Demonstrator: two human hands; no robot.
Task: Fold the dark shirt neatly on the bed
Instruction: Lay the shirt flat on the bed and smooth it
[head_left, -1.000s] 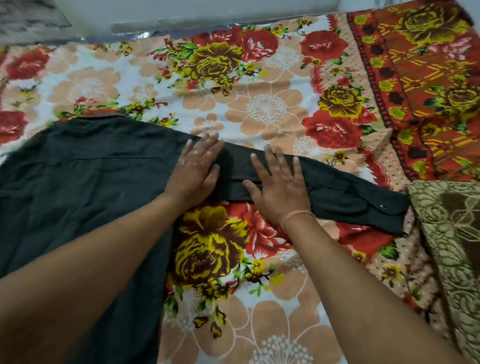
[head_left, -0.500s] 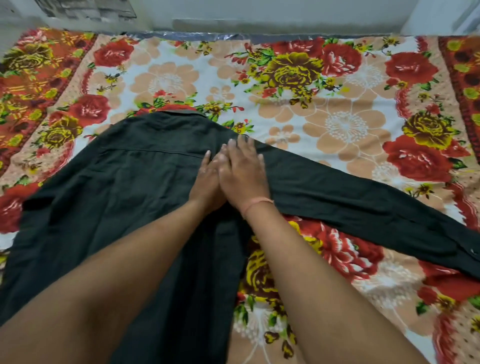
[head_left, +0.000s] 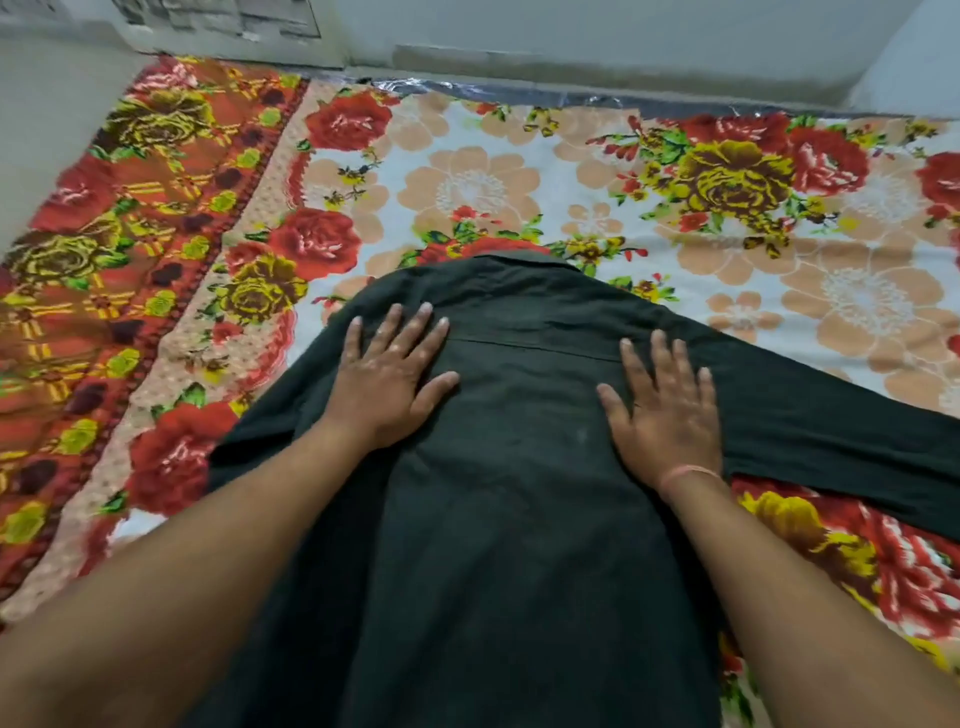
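- Two bare hands lie flat on a dark shirt (head_left: 519, 519), palms down, fingers spread, gripping nothing.
- At 9 o'clock, the bedspread's (head_left: 156, 218) red-and-orange border runs along the bed's left side.
- The left hand (head_left: 387, 376) presses the shirt near its left shoulder, fingers pointing to 12 o'clock.
- The shirt lies back up at the centre of the bed, collar (head_left: 498, 260) at 12 o'clock, body running down to 6 o'clock between the forearms.
- A seam (head_left: 535, 347) crosses the shirt between the two hands.
- The right hand (head_left: 667, 413) presses the shirt near its right shoulder; a thin pink band (head_left: 688, 473) circles that wrist.
- One sleeve (head_left: 841, 441) stretches out flat toward 3 o'clock, past the frame edge.
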